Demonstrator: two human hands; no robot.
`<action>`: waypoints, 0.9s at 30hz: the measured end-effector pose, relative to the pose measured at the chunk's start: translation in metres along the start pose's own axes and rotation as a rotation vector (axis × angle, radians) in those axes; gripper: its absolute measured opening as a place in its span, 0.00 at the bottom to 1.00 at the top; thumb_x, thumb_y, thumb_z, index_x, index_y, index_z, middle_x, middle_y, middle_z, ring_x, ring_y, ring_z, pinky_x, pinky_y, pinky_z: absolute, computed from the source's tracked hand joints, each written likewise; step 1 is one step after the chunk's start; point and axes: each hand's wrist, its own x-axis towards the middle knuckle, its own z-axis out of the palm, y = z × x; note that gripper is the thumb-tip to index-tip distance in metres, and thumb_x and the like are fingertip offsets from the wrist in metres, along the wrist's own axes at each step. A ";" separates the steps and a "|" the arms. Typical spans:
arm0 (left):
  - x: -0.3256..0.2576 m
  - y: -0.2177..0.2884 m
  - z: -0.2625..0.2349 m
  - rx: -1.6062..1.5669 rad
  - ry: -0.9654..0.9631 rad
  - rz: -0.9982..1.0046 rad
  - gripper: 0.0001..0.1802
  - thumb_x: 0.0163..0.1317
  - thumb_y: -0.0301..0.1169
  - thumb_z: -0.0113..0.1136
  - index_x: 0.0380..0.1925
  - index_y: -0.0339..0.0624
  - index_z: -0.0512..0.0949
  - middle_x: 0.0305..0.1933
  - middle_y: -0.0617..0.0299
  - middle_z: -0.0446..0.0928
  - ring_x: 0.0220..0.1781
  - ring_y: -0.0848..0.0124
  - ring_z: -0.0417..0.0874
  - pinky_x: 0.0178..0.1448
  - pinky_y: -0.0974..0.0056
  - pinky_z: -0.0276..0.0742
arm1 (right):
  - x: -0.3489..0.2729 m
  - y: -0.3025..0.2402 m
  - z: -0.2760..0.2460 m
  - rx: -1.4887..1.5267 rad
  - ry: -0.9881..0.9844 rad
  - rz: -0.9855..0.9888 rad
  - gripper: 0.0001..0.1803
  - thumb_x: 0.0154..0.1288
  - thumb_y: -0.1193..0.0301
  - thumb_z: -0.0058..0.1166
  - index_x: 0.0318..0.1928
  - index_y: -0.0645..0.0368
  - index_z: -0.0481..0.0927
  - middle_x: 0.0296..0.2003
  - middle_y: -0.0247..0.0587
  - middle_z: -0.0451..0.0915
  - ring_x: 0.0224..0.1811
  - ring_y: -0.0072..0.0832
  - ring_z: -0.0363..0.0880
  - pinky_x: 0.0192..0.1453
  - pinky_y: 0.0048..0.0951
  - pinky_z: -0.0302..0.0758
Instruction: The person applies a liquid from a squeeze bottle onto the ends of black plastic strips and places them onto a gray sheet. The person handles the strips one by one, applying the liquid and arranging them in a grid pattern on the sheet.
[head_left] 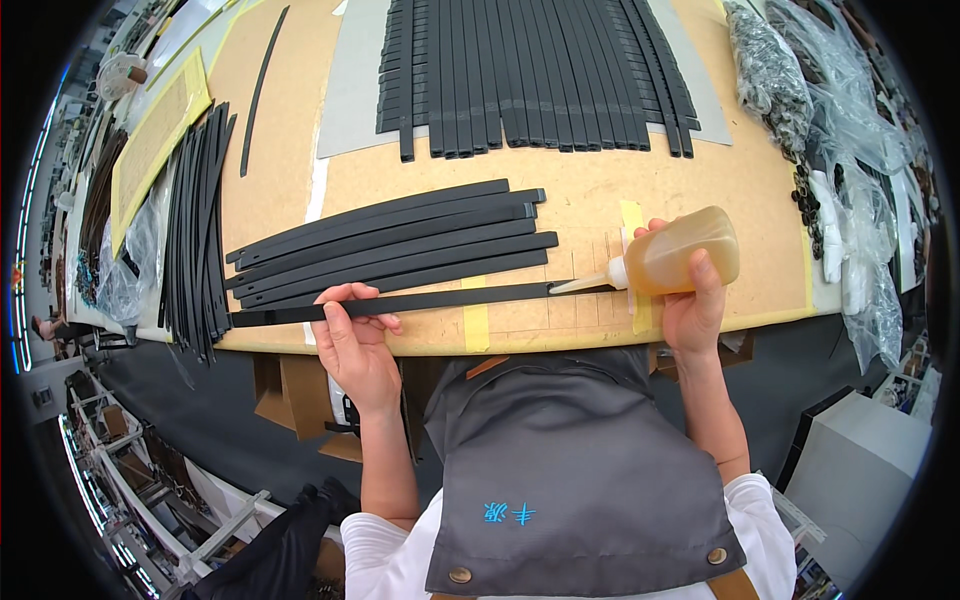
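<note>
A long, flat black strip (450, 299) lies along the table's near edge. My left hand (358, 350) pinches it near its left end between thumb and fingers. My right hand (693, 315) is wrapped around a squeeze bottle (685, 255) of amber liquid, tilted with its nozzle pointing left. The pale nozzle tip (556, 289) is at the strip near its right end; whether liquid is coming out is too small to tell. Just beyond lies a loose group of similar black strips (400, 236), staggered side by side.
Rows of black strips (530, 85) cover a grey board at the back. A bundle of thin dark strips (195, 235) hangs over the left edge, beside a yellow-edged panel (160, 140). Clear plastic bags (850, 110) fill the right side. Below the table stands a cardboard box (290, 395).
</note>
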 end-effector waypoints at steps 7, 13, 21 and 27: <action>0.000 0.001 0.000 0.005 -0.010 -0.002 0.17 0.83 0.38 0.40 0.54 0.39 0.74 0.46 0.53 0.79 0.30 0.72 0.79 0.34 0.68 0.77 | 0.001 -0.001 0.006 -0.021 0.024 0.003 0.34 0.67 0.57 0.63 0.63 0.67 0.69 0.55 0.56 0.79 0.59 0.44 0.81 0.64 0.47 0.79; -0.001 0.003 0.001 0.014 -0.019 -0.021 0.17 0.83 0.37 0.40 0.55 0.38 0.74 0.46 0.52 0.79 0.31 0.72 0.80 0.35 0.67 0.77 | -0.002 -0.004 0.001 -0.018 -0.027 0.054 0.33 0.68 0.54 0.61 0.63 0.65 0.69 0.55 0.56 0.79 0.60 0.45 0.81 0.64 0.47 0.78; -0.015 0.034 -0.005 0.241 -0.026 -0.354 0.17 0.80 0.36 0.47 0.50 0.30 0.76 0.38 0.49 0.81 0.26 0.67 0.85 0.24 0.69 0.78 | 0.004 -0.016 -0.025 0.486 0.022 0.151 0.36 0.70 0.42 0.55 0.61 0.63 0.72 0.56 0.49 0.79 0.61 0.43 0.80 0.63 0.46 0.80; -0.021 0.053 0.007 0.711 -0.284 -0.394 0.09 0.70 0.28 0.63 0.39 0.30 0.83 0.32 0.58 0.82 0.21 0.76 0.78 0.26 0.73 0.73 | 0.010 -0.034 -0.053 0.730 -0.002 0.168 0.36 0.72 0.43 0.54 0.60 0.66 0.74 0.57 0.51 0.80 0.63 0.44 0.80 0.55 0.39 0.89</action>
